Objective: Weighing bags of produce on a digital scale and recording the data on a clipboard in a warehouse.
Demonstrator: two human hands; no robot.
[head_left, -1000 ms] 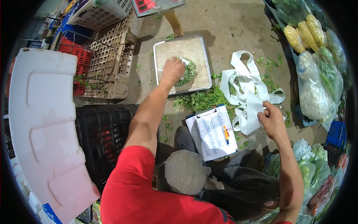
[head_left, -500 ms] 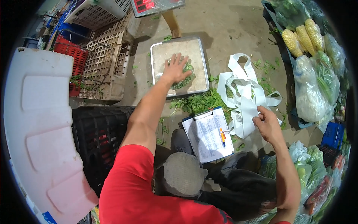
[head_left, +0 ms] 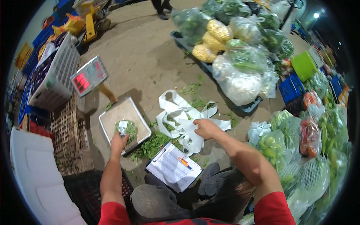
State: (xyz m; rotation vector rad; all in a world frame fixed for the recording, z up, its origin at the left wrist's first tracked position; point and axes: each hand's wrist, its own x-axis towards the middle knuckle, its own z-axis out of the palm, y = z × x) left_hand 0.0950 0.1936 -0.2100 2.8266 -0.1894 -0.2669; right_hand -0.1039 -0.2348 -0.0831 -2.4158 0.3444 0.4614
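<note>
My left hand [head_left: 119, 142] is closed on the gathered neck of a small clear plastic bag of green vegetables [head_left: 130, 131]; the exact greens cannot be made out. The bag rests at the near side of the square platform of a floor scale [head_left: 127, 107]. To the right, my right hand [head_left: 207, 129] pinches a heap of white cloth bags with loop handles [head_left: 185, 122] lying on the floor. Between my hands and nearer to me is a clipboard [head_left: 174, 167] with printed sheets and an orange pen [head_left: 183, 162] on it.
Loose green leaves [head_left: 153, 146] lie by the scale. Its display [head_left: 89, 77] stands at the far left, near stacked crates [head_left: 69, 127] and a white foam box [head_left: 41, 180]. Bagged vegetables pile up on a dark pallet [head_left: 210, 69] and along the right [head_left: 300, 168].
My left hand has gone from lying spread on the vegetable bag to gripping its neck. My right hand stays on the white bags. The view has swung right.
</note>
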